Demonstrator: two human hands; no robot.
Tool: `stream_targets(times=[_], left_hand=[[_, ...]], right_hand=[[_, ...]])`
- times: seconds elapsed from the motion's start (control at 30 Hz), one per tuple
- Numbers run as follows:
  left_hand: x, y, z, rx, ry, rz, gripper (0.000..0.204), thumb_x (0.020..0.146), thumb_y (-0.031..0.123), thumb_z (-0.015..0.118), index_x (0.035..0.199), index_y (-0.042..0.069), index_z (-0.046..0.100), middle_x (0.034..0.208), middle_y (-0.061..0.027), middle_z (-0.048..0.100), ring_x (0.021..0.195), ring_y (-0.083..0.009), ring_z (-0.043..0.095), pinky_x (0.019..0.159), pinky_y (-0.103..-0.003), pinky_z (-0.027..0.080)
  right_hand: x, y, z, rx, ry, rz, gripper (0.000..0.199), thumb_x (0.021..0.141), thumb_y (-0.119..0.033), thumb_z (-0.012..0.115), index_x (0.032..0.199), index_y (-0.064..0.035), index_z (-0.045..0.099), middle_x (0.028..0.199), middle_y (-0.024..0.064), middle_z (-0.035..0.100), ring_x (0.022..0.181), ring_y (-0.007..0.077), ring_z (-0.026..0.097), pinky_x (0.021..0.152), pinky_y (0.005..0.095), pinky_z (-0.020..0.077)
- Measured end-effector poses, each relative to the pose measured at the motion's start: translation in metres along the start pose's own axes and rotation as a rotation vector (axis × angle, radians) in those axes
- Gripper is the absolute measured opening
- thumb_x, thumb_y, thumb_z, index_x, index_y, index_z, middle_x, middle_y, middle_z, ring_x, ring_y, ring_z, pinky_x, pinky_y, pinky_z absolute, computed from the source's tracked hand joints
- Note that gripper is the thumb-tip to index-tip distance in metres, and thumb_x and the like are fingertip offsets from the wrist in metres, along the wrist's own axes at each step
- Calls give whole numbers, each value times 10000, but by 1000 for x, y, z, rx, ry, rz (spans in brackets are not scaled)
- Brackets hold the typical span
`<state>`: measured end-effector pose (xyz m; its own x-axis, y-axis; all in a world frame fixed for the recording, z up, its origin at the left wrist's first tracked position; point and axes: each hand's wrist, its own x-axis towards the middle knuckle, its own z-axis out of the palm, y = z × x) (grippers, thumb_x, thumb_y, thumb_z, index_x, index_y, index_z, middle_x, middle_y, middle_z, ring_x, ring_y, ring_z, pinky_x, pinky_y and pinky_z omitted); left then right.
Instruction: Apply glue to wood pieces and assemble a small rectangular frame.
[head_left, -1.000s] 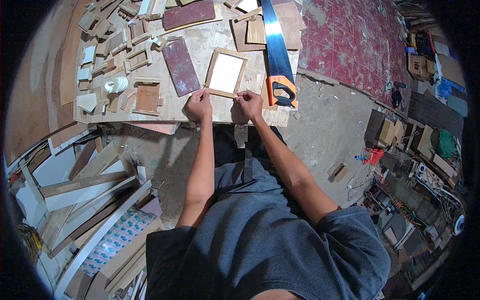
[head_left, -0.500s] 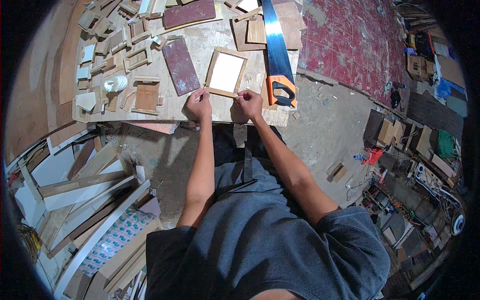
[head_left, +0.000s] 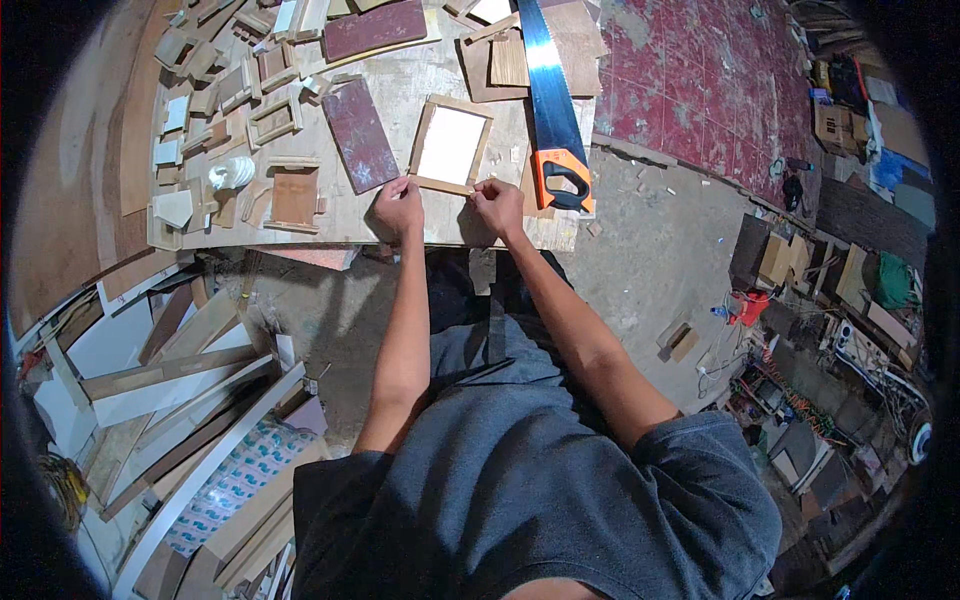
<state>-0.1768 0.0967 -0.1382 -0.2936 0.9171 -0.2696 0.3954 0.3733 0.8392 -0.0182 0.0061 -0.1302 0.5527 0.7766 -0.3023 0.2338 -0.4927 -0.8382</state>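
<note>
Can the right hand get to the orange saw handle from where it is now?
Probably yes. The right hand pinches the frame edge, and the saw handle lies just beside it on the bench, nothing between.

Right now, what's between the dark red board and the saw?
In the head view, the small wooden frame with a white middle lies between the dark red board and the saw; both hands pinch its near edge.

My hands have bare bench around the small wooden frame [head_left: 449, 146]; a handsaw [head_left: 552, 110] blocks right, a dark red board [head_left: 359, 134] left.
</note>
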Motion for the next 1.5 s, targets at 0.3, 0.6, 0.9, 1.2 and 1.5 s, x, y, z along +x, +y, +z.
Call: stream_targets(times=[0.3, 0.6, 0.9, 1.2, 1.5], left_hand=[[-11, 19, -6, 9, -31, -38, 172, 780, 86, 770, 932, 19, 727, 895, -90, 736, 832, -177, 689, 768, -299, 534], [-8, 17, -5, -33, -64, -102, 168, 807, 98, 767, 950, 22, 724, 910, -93, 733, 818, -173, 690, 762, -299, 541], [-15, 31, -13, 113, -26, -16, 180, 783, 235, 790, 906, 107, 760, 889, -39, 752, 802, -177, 703, 754, -328, 526], [-13, 19, -5, 27, 17, 21, 149, 798, 68, 758, 922, -9, 730, 882, -120, 737, 820, -194, 700, 758, -307, 549], [-12, 10, 1, -57, -17, -4, 143, 827, 22, 723, 961, -26, 719, 919, -126, 731, 832, -193, 692, 776, -311, 547]], right_hand=[[-3, -7, -3, -73, 36, -11, 147, 785, -120, 721, 861, 5, 729, 723, 123, 716, 649, 171, 693, 643, 310, 547], [-6, -10, -3, -8, 14, 53, 161, 797, -137, 706, 836, 19, 712, 723, 150, 705, 670, 214, 695, 668, 337, 549], [-1, -12, -7, 55, 30, 71, 147, 802, -124, 700, 841, 17, 717, 713, 142, 706, 670, 203, 698, 658, 328, 544], [0, -8, -6, 10, 10, 33, 151, 790, -125, 704, 836, 18, 716, 717, 148, 707, 663, 209, 699, 660, 328, 547], [2, 1, -4, 3, -4, 47, 154, 789, -126, 700, 832, 21, 711, 712, 145, 706, 659, 214, 700, 661, 332, 550]])
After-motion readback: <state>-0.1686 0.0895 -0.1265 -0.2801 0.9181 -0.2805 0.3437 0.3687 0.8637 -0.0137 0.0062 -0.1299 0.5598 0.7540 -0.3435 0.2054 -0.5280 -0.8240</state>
